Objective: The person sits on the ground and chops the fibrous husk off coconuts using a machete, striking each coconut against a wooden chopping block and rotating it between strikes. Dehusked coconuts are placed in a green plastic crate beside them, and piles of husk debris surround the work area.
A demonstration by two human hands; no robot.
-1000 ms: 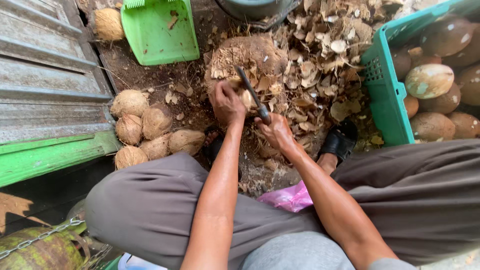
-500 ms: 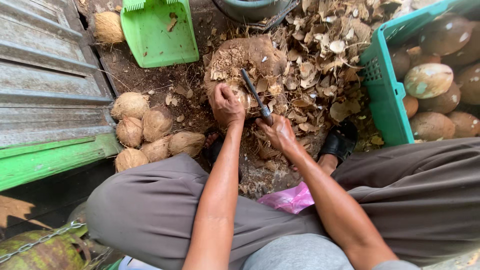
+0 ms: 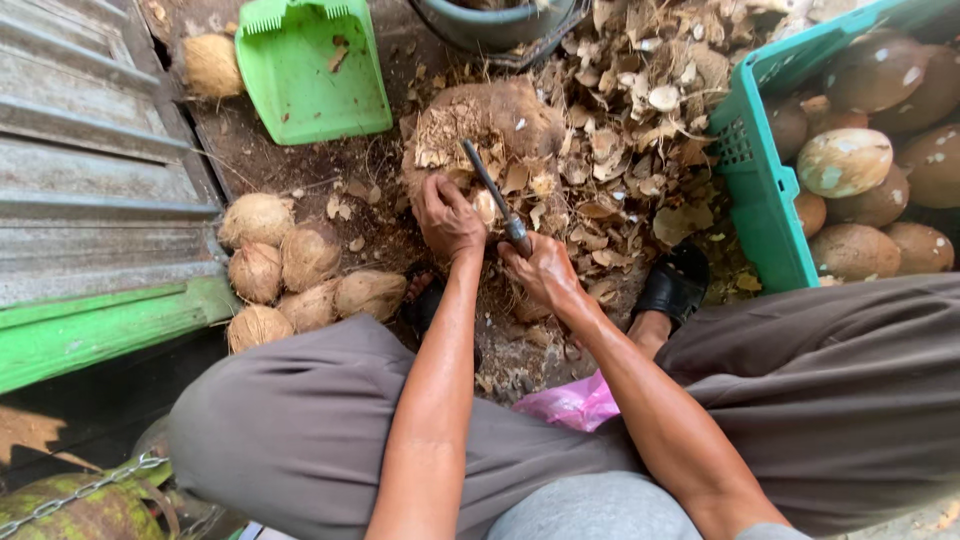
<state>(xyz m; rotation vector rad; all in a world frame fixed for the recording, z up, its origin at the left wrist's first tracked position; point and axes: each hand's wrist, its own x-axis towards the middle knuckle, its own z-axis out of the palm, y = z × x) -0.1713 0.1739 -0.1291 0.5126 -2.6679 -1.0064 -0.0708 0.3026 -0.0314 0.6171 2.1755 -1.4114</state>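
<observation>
- Left hand (image 3: 447, 215): closed on a coconut (image 3: 487, 206), frame centre, held against the husk mound (image 3: 495, 125).
- Right hand (image 3: 540, 270): gripping a knife (image 3: 497, 198); blade now tilted further upper left (a fresh paring stroke, likely).
- Green crate (image 3: 765, 200), right: peeled coconuts.
- Husked coconuts (image 3: 290, 275), left, unmoved.

A heap of five pale husked fibrous coconuts (image 3: 290, 275) lies on the ground left of the left hand (image 3: 447, 215), beside the corrugated metal sheet (image 3: 90, 150). The green plastic dustpan (image 3: 305, 70) lies beyond them. The teal plastic crate (image 3: 755, 190), right of the right hand (image 3: 540, 270), holds smooth brown coconuts (image 3: 850, 160). Loose dry husk scraps (image 3: 620, 150) lie between.
</observation>
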